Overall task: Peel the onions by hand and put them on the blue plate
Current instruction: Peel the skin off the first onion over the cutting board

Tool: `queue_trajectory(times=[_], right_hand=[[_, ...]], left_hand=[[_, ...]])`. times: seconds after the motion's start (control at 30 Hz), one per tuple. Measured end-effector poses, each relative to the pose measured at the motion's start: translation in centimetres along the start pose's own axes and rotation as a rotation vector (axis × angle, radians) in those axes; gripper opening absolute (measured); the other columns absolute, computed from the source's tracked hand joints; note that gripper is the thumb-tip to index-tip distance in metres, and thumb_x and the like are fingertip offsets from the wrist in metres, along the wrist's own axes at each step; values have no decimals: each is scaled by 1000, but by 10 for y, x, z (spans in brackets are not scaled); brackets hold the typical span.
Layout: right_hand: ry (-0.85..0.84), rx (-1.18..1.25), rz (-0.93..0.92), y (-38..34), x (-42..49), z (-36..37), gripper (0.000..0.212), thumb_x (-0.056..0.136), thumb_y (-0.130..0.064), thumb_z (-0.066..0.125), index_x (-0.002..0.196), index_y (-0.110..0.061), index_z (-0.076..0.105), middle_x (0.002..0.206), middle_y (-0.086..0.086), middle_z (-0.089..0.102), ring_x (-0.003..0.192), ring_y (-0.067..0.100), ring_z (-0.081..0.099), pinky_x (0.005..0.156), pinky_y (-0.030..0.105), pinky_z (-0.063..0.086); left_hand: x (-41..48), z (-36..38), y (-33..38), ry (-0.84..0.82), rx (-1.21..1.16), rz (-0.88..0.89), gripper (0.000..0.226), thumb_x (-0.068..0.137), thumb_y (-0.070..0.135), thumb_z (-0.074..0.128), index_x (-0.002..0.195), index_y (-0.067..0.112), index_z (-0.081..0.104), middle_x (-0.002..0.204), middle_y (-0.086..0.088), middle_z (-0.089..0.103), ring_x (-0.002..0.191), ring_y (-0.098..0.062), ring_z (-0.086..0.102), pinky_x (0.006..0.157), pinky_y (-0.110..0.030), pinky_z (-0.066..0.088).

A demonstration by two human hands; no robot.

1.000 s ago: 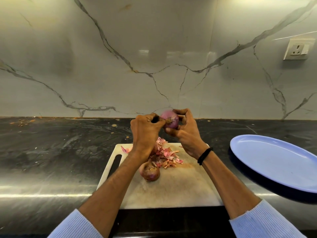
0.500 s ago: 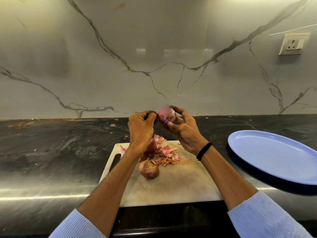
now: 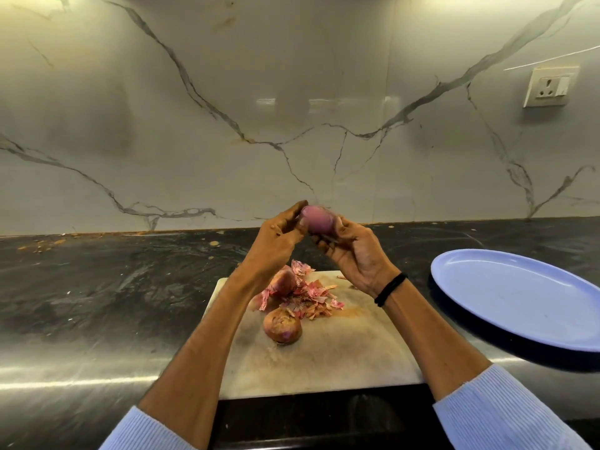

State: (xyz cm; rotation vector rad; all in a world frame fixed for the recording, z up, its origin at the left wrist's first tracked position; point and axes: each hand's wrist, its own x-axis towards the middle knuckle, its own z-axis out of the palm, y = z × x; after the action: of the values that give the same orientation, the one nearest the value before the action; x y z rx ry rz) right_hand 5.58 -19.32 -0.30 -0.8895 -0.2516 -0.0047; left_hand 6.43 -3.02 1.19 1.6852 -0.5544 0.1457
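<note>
Clasping a smooth purple peeled onion (image 3: 318,219) in mid-air, left hand (image 3: 279,237) and right hand (image 3: 354,251) both keeping a closed grip on it, two brown-skinned onions (image 3: 281,327) and pink peel scraps (image 3: 313,295) on the pale cutting board (image 3: 324,362) below, oval blue plate (image 3: 519,297) to the right on the dark stone tabletop (image 3: 97,287).

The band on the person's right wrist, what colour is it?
The band is black; the head view, the only one, shows it clearly.
</note>
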Motion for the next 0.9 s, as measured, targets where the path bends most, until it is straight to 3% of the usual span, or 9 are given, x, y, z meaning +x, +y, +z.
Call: queue_trajectory(times=[0.07, 0.13, 0.23, 0.3, 0.37, 0.47, 0.57, 0.73, 0.9], right_hand=[[-23, -18, -22, 1, -1, 3, 32, 103, -5, 45, 133, 0, 53, 123, 22, 59, 97, 28, 69, 83, 35, 60], [-36, -107, -86, 4, 0, 3, 33, 101, -2, 49, 133, -6, 50, 124, 24, 59, 106, 35, 67, 82, 39, 61], [13, -522, -307, 4, 3, 1, 36, 96, -2, 60, 124, -19, 45, 124, 19, 58, 109, 35, 67, 85, 45, 60], [39, -829, -471, 4, 5, 0, 37, 91, -5, 68, 118, -22, 49, 124, 11, 55, 105, 26, 67, 87, 41, 60], [40, -976, -579, 7, 7, -1, 34, 88, -14, 74, 113, -26, 53, 123, 7, 54, 104, 17, 65, 86, 35, 60], [30, -1093, -692, 10, 7, -2, 37, 85, -16, 77, 113, -23, 55, 121, 4, 53, 101, 10, 62, 81, 23, 57], [34, -1156, -802, 12, 7, -4, 37, 83, -10, 78, 114, -8, 58, 117, 9, 54, 94, 9, 61, 81, 13, 52], [38, -1265, -944, 14, 8, -7, 32, 86, -8, 75, 114, -4, 59, 112, 7, 55, 93, 13, 60, 83, 12, 50], [48, -1329, -980, 16, 8, -8, 28, 88, -4, 71, 113, -1, 59, 111, 11, 56, 93, 14, 58, 84, 8, 47]], left_hand=[[1, 0, -1, -25, 0, 13, 54, 100, 20, 51, 152, 17, 38, 147, 1, 47, 130, -9, 46, 99, -13, 43], [1, -1, -2, -11, -13, 29, 53, 100, 18, 51, 151, 17, 39, 147, -1, 47, 129, -13, 49, 101, -19, 46], [2, -4, -3, 13, -118, 34, 47, 99, 7, 52, 144, 22, 48, 145, -8, 51, 128, -22, 56, 103, -35, 52], [1, -4, -2, 10, -171, 39, 46, 98, 2, 53, 138, 25, 53, 143, -9, 52, 125, -24, 58, 99, -37, 55], [0, -5, -3, -6, -177, 59, 48, 96, 1, 55, 139, 23, 54, 144, -8, 52, 126, -26, 58, 98, -40, 55], [-1, -7, -2, -18, -196, 79, 49, 94, 0, 57, 139, 20, 55, 145, -7, 53, 125, -25, 60, 99, -44, 55], [-2, -7, -1, -7, -196, 95, 48, 94, -1, 58, 137, 22, 58, 144, -4, 54, 125, -22, 60, 99, -45, 54], [-3, -6, 0, -6, -174, 119, 48, 93, -2, 59, 131, 26, 60, 136, 8, 59, 121, -19, 63, 99, -41, 54], [-4, -6, 0, -2, -123, 142, 48, 93, 0, 60, 130, 30, 59, 134, 8, 60, 121, -19, 63, 101, -38, 53]])
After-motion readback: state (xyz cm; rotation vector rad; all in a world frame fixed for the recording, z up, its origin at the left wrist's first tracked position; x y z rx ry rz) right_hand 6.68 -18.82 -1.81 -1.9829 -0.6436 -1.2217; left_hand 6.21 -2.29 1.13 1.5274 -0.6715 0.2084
